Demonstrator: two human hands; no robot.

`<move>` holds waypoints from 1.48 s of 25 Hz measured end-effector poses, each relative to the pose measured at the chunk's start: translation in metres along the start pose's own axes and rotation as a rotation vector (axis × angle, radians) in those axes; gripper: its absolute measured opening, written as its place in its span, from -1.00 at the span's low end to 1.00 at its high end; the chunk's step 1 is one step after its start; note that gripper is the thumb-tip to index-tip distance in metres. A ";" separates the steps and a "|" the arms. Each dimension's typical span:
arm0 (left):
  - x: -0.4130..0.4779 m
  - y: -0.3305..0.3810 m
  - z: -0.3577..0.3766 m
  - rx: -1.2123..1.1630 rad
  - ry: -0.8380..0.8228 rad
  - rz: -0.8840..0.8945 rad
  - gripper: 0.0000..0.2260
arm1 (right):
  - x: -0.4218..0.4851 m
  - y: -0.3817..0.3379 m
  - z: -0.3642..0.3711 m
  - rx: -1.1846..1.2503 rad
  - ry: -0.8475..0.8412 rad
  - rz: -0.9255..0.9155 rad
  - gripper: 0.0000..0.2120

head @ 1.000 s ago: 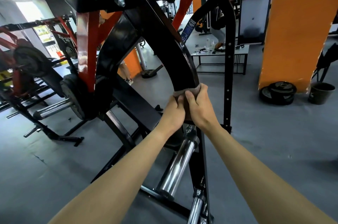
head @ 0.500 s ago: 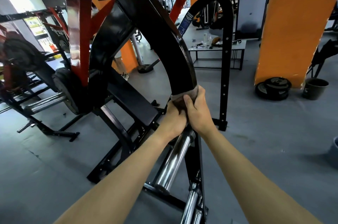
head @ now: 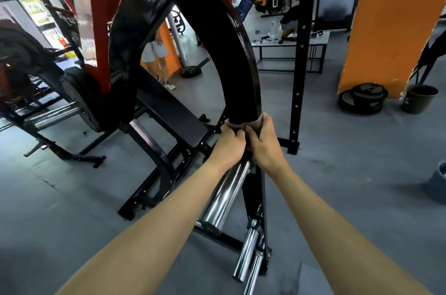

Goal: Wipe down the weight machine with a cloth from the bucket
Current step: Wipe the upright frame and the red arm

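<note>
Left hand [head: 229, 145] & right hand [head: 266, 146] clamped side by side round cloth [head: 257, 124], wrapped on lower end of machine's curved black arm [head: 241, 65], mid-scene. Grip evenly, slide w/ the curve, overlap passes, then chrome sleeve [head: 228, 194].

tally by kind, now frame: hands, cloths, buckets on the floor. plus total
Hands: 2 (left hand, right hand, both gripping the cloth)
Cloths: 1 (cloth, wrapped round the black bar)
Buckets: 2 (dark bucket by the orange pillar, grey bucket cut off at the right edge)
Total: 5
</note>
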State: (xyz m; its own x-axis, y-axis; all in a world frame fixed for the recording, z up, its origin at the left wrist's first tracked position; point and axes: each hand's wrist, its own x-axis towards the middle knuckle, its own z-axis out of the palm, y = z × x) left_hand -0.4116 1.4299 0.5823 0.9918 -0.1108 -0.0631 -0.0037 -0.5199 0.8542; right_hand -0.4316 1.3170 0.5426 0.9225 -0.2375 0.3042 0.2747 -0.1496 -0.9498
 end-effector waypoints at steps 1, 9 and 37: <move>0.002 0.002 -0.005 -0.034 0.049 0.040 -0.78 | 0.002 -0.003 0.000 0.010 -0.007 0.022 -0.86; -0.011 0.001 0.002 -0.088 0.033 0.027 -0.75 | -0.012 -0.010 -0.003 -0.030 0.021 0.067 -0.77; -0.004 0.094 0.012 -0.026 0.423 0.003 -0.10 | 0.076 -0.040 -0.051 0.376 -0.500 0.446 -0.60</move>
State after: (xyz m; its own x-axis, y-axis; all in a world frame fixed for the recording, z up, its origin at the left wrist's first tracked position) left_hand -0.4178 1.3711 0.6570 0.9567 0.2479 0.1524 -0.0090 -0.4983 0.8670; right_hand -0.3864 1.2562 0.6070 0.9559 0.2772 -0.0973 -0.1606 0.2157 -0.9632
